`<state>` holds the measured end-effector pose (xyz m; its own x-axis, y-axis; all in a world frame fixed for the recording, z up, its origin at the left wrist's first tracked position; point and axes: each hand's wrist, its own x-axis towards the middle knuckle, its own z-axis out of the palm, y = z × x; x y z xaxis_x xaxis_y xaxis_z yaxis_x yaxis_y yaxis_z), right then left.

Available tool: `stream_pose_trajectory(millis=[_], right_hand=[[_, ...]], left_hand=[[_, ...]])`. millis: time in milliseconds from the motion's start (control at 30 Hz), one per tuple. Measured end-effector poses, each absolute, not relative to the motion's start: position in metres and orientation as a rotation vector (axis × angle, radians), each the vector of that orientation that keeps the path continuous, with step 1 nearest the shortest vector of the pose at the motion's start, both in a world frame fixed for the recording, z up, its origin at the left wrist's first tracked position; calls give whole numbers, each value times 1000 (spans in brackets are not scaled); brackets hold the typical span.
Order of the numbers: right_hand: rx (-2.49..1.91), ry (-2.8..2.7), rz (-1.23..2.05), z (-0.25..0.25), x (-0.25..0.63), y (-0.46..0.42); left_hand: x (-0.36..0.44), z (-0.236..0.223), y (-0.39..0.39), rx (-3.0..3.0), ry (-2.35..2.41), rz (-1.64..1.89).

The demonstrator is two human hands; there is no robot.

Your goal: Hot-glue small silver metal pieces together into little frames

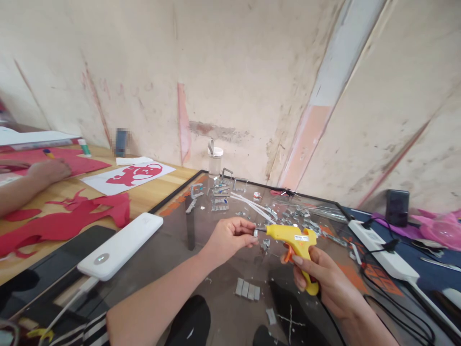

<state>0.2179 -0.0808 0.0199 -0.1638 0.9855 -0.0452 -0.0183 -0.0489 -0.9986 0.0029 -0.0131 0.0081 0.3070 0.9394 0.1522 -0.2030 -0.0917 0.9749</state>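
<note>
My right hand (319,274) is wrapped around the handle of a yellow hot glue gun (293,236), a finger by its orange trigger. The gun's dark nozzle points left and meets a small grey piece (256,232) pinched in the fingertips of my left hand (234,236). Whether the nozzle touches the piece I cannot tell. Below the hands, several flat grey pieces (248,290) lie side by side in a row, with a single one (271,316) nearby. A small grey clump (265,246) rests just under the nozzle.
Grey scraps (302,216) and glue sticks (252,206) lie at the back of the dark glass tabletop (223,269). A power strip (383,250) with black cords is on the right. At left are a white power bank (120,247), red cut-outs (108,211) and another person's hand (50,172).
</note>
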Motion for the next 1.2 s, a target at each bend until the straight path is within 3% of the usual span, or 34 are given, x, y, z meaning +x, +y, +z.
stream_pose_trajectory(millis=[1200], right_hand=[[-1163,-1241,1344,19,215,-81]], left_hand=[[1,10,-18,1406,820,1214]])
